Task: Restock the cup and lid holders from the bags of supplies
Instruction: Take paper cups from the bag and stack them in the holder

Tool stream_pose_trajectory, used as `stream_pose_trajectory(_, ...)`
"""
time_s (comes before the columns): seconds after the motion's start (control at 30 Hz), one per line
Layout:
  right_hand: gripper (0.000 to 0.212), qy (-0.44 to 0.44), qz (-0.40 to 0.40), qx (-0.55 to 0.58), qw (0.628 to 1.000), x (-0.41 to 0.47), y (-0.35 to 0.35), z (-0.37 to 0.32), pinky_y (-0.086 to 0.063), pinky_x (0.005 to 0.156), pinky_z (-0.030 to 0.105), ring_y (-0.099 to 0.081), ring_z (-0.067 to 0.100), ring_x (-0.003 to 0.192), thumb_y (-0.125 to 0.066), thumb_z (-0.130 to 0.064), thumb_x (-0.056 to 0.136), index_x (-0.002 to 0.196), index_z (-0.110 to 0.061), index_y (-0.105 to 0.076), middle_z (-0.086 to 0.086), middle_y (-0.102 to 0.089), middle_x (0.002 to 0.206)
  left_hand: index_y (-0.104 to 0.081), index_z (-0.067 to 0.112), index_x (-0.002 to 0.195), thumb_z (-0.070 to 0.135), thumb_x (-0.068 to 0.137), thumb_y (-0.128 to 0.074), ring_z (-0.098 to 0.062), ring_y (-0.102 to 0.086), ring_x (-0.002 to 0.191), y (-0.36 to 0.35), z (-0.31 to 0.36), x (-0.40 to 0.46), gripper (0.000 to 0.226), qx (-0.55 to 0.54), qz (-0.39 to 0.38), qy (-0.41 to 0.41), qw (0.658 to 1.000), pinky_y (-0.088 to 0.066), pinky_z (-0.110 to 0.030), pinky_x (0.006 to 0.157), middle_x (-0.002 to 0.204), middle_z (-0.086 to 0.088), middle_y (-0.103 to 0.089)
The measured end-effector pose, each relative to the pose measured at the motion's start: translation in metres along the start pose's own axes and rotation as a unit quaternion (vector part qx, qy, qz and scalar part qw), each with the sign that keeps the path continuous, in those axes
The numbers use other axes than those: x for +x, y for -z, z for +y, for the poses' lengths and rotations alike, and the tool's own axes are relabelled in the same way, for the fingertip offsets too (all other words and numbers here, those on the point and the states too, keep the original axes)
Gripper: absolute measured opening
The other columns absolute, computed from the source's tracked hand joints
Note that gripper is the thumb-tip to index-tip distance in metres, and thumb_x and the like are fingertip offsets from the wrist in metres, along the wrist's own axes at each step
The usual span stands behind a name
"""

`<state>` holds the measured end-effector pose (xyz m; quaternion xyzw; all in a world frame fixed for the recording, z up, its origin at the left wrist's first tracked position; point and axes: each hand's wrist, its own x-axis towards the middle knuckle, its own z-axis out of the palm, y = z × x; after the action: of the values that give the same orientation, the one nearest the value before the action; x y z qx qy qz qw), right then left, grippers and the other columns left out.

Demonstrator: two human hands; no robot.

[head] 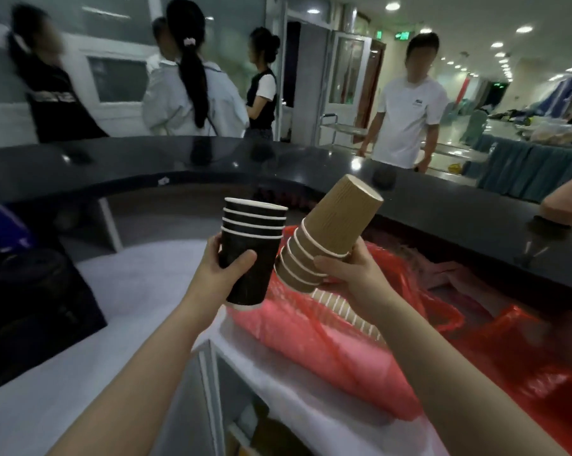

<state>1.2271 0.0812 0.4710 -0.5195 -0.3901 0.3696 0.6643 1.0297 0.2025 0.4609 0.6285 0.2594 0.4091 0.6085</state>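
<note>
My left hand (220, 269) grips a stack of several black paper cups (253, 245), held upright with the rims up. My right hand (350, 274) holds a stack of several brown ribbed paper cups (334, 232), turned bottom-up and tilted to the right. Both stacks hover above a red plastic bag (311, 334) lying on the white lower counter. Just under my right hand, the white rims of more brown cups (344, 307) show inside that bag. No cup or lid holder can be made out.
A curved black raised counter (146, 166) runs across ahead of me. More red bags (515, 350) lie to the right. A dark bag (31, 301) sits at left. An open shelf (245, 406) lies below the white counter (130, 274). Several people stand beyond the black counter.
</note>
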Motion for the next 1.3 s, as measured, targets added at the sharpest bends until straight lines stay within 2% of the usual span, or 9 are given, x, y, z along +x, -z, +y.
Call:
stream_pose_trajectory(0.07,0.064,-0.005,-0.037,0.006,0.999,-0.013,-0.018,0.001,-0.057,0.077,0.054,-0.069,0.023,0.095,-0.078,-0.002,0.068,0.122,-0.025,-0.050,-0.001,-0.068,0.106,-0.050,0.031,0.121,0.046,0.066,-0.067,-0.009,-0.065,0.103,0.009,0.003,-0.037,0.059,-0.019,0.043,0.011,0.999,-0.050,-0.027,0.081,0.115,0.006,-0.066)
stream_pose_trajectory(0.23,0.065,-0.018,-0.144,0.030,0.989,-0.056,-0.073,0.010,-0.056,0.070,0.042,-0.069,0.022,0.096,-0.075,0.007,0.068,0.120,-0.025,-0.051,-0.004,-0.069,0.105,-0.053,0.058,0.110,0.056,0.067,-0.064,-0.005,-0.065,0.103,0.043,0.020,-0.138,0.044,-0.024,0.126,0.044,0.991,-0.054,-0.033,0.080,0.113,0.021,-0.067)
stream_pose_trajectory(0.4,0.083,0.010,-0.242,-0.007,0.970,-0.110,-0.163,0.005,-0.056,0.084,0.044,-0.065,0.019,0.105,-0.084,-0.009,0.058,0.128,-0.035,-0.046,-0.007,-0.064,0.117,-0.048,0.051,0.120,0.039,0.062,-0.084,-0.012,-0.064,0.107,0.095,0.058,-0.243,0.069,0.008,0.252,0.046,0.967,-0.048,-0.042,0.098,0.115,0.013,-0.067)
stream_pose_trajectory(0.53,0.083,0.035,-0.330,0.012,0.943,-0.155,-0.237,-0.006,-0.056,0.083,0.039,-0.065,0.014,0.105,-0.084,-0.014,0.058,0.123,-0.046,-0.044,-0.018,-0.064,0.112,-0.020,0.038,0.148,0.023,0.060,-0.076,-0.018,-0.056,0.119,0.137,0.090,-0.327,0.105,0.103,0.305,0.035,0.946,-0.045,-0.042,0.102,0.134,0.004,-0.055)
stream_pose_trajectory(0.63,0.076,0.032,-0.393,0.029,0.919,-0.193,-0.296,-0.009,-0.054,0.082,0.033,-0.064,0.011,0.106,-0.085,-0.012,0.066,0.117,-0.051,-0.043,-0.020,-0.065,0.110,-0.020,0.039,0.147,0.027,0.056,-0.078,-0.011,-0.054,0.120,0.169,0.112,-0.393,0.109,0.143,0.348,0.009,0.927,-0.046,-0.035,0.098,0.134,0.009,-0.054)
stream_pose_trajectory(0.73,0.067,0.019,-0.444,0.046,0.894,-0.242,-0.360,-0.013,-0.054,0.082,0.031,-0.064,0.005,0.103,-0.083,-0.034,0.067,0.115,-0.055,-0.041,-0.024,-0.064,0.110,-0.029,0.032,0.142,0.030,0.051,-0.080,-0.008,-0.057,0.116,0.202,0.131,-0.459,0.105,0.141,0.402,-0.018,0.905,-0.049,-0.031,0.094,0.130,0.007,-0.057)
stream_pose_trajectory(0.93,0.062,0.016,-0.484,0.100,0.869,-0.353,-0.489,-0.005,-0.056,0.082,0.032,-0.065,0.011,0.104,-0.082,-0.036,0.063,0.114,-0.046,-0.048,-0.017,-0.067,0.109,-0.044,0.038,0.112,0.028,0.058,-0.078,-0.008,-0.063,0.102,0.285,0.164,-0.593,0.065,0.154,0.515,-0.034,0.842,-0.053,-0.024,0.077,0.116,0.003,-0.061)
stream_pose_trajectory(1.1,0.063,0.020,-0.489,0.129,0.862,-0.429,-0.573,0.008,-0.056,0.086,0.040,-0.062,0.017,0.111,-0.083,-0.039,0.061,0.116,-0.041,-0.052,-0.009,-0.065,0.116,-0.049,0.036,0.121,0.034,0.060,-0.079,-0.006,-0.067,0.093,0.350,0.186,-0.681,0.067,0.133,0.549,-0.046,0.824,-0.053,-0.018,0.064,0.112,0.005,-0.066)
stream_pose_trajectory(1.3,0.048,0.034,-0.476,0.128,0.869,-0.464,-0.641,0.009,-0.055,0.087,0.039,-0.063,0.023,0.110,-0.082,-0.038,0.064,0.107,-0.039,-0.060,0.005,-0.061,0.120,-0.054,0.035,0.123,0.032,0.054,-0.083,-0.020,-0.065,0.099,0.411,0.197,-0.737,0.075,0.121,0.583,-0.044,0.802,-0.056,-0.032,0.072,0.115,-0.001,-0.066)
